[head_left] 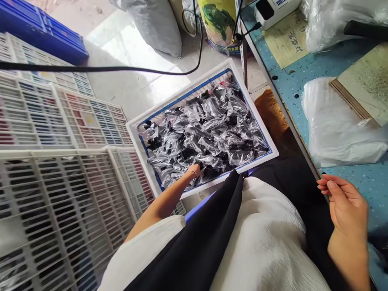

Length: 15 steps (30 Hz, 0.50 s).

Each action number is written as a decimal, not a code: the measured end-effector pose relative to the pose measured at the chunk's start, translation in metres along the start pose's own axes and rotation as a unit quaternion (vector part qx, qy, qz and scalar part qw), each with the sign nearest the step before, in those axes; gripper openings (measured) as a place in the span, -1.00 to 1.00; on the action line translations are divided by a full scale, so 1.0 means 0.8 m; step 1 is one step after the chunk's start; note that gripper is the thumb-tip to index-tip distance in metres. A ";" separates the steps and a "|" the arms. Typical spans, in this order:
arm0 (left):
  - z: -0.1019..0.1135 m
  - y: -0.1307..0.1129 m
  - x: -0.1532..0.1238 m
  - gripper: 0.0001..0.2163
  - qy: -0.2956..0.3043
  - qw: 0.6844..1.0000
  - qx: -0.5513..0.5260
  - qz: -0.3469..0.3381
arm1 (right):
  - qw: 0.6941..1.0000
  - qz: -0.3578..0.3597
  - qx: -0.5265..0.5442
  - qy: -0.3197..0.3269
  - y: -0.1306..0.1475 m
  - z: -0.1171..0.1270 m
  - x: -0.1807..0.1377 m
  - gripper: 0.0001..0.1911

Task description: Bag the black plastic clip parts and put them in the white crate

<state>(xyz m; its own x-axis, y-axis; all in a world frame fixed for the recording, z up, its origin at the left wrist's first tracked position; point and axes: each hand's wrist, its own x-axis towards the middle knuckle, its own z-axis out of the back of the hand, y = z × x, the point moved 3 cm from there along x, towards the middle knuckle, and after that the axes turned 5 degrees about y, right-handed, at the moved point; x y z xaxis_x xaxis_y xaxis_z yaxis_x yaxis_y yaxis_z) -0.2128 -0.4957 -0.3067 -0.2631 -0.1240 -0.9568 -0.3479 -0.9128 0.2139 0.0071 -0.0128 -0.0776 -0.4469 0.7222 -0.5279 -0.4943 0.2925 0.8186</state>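
My left hand [195, 169] reaches into a white plastic crate [261, 160] lined with blue along the inside. It is down among several black items in clear plastic bags [209, 125], and its fingers are hidden there. Over the edge of the blue table, my right hand [345, 198] is closed with the thumb against the fingers. A tiny dark spot shows by its fingertips; whether it is held or lies on the table behind, I cannot tell.
White slatted crates [69, 153] are stacked along the left, with a blue bin [45, 32] behind. A black cable [121, 69] crosses above the floor. On the speckled blue table [291, 117] lie clear plastic bags [336, 133] under a board [366, 85]. A grey sack [154, 28] stands behind.
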 end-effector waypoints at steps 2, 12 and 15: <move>0.015 0.012 -0.002 -0.74 0.002 1.000 0.014 -0.016 | 1.000 -0.007 -0.006 0.010 -0.002 0.001 0.001 -0.62; 0.012 -0.044 -0.011 -0.72 -0.130 0.977 -0.017 -0.167 | 1.000 0.014 0.003 0.020 -0.008 0.003 0.000 -0.64; 0.001 -0.033 -0.024 -0.60 -0.131 0.978 -0.017 -0.162 | 0.999 0.018 0.023 0.020 -0.012 0.005 -0.001 -0.64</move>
<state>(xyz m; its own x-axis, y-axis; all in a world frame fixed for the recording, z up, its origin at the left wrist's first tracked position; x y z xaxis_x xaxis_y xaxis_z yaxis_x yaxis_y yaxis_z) -0.1995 -0.4686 -0.2934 -0.3674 0.2742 -0.8887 -0.4223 -0.9006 -0.1032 0.0153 -0.0134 -0.0838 -0.4929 0.7078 -0.5060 -0.4433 0.2961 0.8461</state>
